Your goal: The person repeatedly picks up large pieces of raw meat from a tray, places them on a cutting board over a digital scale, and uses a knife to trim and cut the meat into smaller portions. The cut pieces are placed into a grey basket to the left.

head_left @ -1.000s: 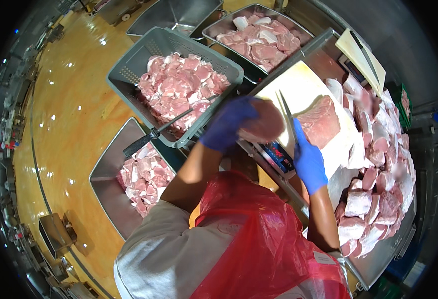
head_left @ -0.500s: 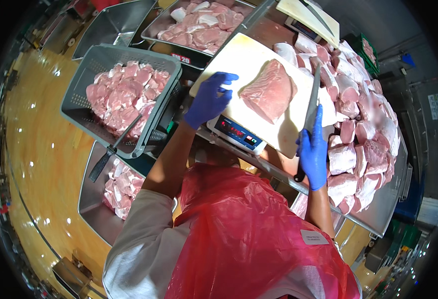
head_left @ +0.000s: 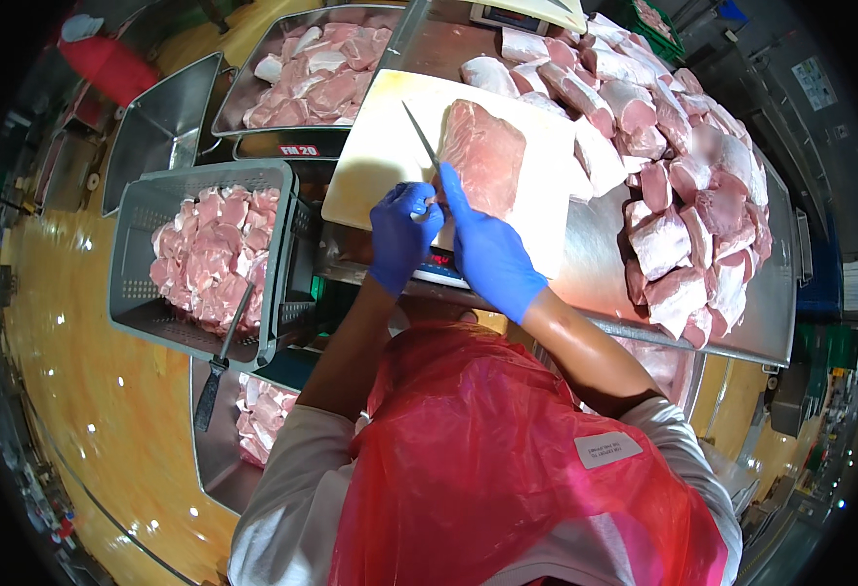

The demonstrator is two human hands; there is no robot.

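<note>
A slab of pale pink raw meat (head_left: 488,161) lies on the white cutting board (head_left: 375,132). My right hand (head_left: 492,256), gloved in blue, is closed around a knife whose narrow blade (head_left: 419,132) points away from me along the slab's left side. The knife's handle is hidden in the glove. Beside it, my left hand (head_left: 404,232), also blue-gloved, has its fingers curled at the slab's near left corner, with a bit of pink meat showing at the fingertips. Under the board's near edge sits a scale with a red display (head_left: 440,261), partly covered by my hands.
Many meat pieces (head_left: 663,244) are heaped on the steel table (head_left: 595,278) at right. To the left, a grey perforated crate (head_left: 277,254) holds cut meat, with a dark-handled tool (head_left: 211,394) across its rim. Metal bins (head_left: 160,137) stand around; one far bin holds meat slices (head_left: 336,83).
My right hand has brought the knife from the board's right side to the slab's left. My left hand has curled its fingers at the slab's corner. The whole view has shifted.
</note>
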